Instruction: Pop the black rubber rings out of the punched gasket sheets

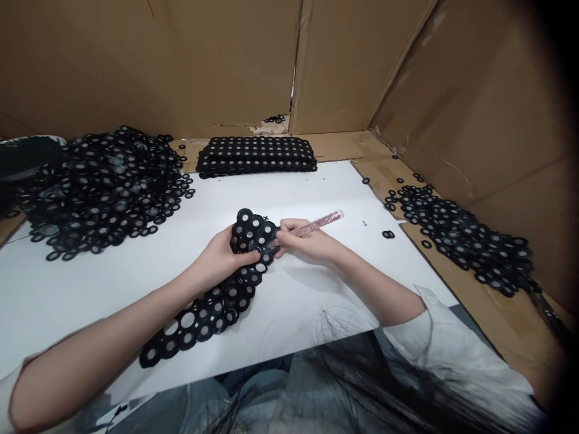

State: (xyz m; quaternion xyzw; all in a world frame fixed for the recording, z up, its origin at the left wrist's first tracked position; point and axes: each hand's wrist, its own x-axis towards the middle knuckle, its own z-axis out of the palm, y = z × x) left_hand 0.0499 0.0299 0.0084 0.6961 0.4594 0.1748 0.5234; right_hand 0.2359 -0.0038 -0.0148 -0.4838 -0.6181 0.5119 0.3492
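Note:
A black sheet of joined rubber rings point(203, 313) lies slantwise over the white tabletop in front of me, its far end bunched and raised. My left hand point(226, 256) is closed on that end, thumb across the rings. From the other side, my right hand point(301, 241) pinches a slim tool point(323, 223) with a pinkish, plastic-wrapped handle pointing up to the right. Its working tip is down among the rings near my left thumb, too small and dark to identify. A small black scrap point(266, 218) shows just beyond the sheet.
Loose black rings form a large pile point(108, 187) at the left, beside a dark tub point(31, 154). Stacked ring sheets point(257, 155) lie at the back. Another ring pile point(465, 235) covers cardboard on the right, with stray rings point(388, 234) nearby. Cardboard walls point(203, 66) enclose the table.

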